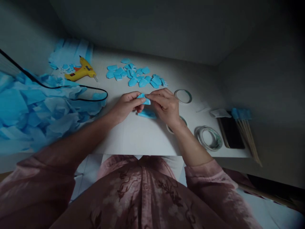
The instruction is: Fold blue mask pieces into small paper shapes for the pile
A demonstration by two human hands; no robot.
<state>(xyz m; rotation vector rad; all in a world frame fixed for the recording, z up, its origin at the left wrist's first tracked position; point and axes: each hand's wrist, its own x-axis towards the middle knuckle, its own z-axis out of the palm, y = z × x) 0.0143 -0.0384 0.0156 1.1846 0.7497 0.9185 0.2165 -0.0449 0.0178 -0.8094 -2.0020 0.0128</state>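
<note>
One straight near edge of the white table (140,140) runs at 6 o'clock, close to my pink top (143,194); clock centred where my hands meet, 12 pointing away from me. Pale tabletop shows between that edge and my wrists, giving room on the near side. At 9, a loose heap of blue scraps (19,108) reaches close to my left forearm, a black cord (51,86) looping across it. At 4, a tape roll (169,129) sits partly hidden by my right wrist; room is tighter there. A thin ring (189,99) lies at 3, near my knuckles; stacked rolls (217,141) at 4, farther out.

Surface: flat, dimmer toward the back, where a grey wall (147,28) closes off 12. Cut blue pieces (131,73) spread around 11. Yellow glue gun (84,71) at 10, beside a stack of blue-and-white sheets (75,52). Far out between 3 and 4: white packet (220,113), dark phone (231,133), blue-tipped sticks (249,136) overhanging the near edge.

Fingers: left hand (127,103) grasps a small blue piece (147,101), thumb on top; right hand (166,106) pinches its edge at 1 o'clock, thumb tip hidden. Piece sits between both sets of fingertips, above a blue strip (147,114) partly covered by my fingers.
</note>
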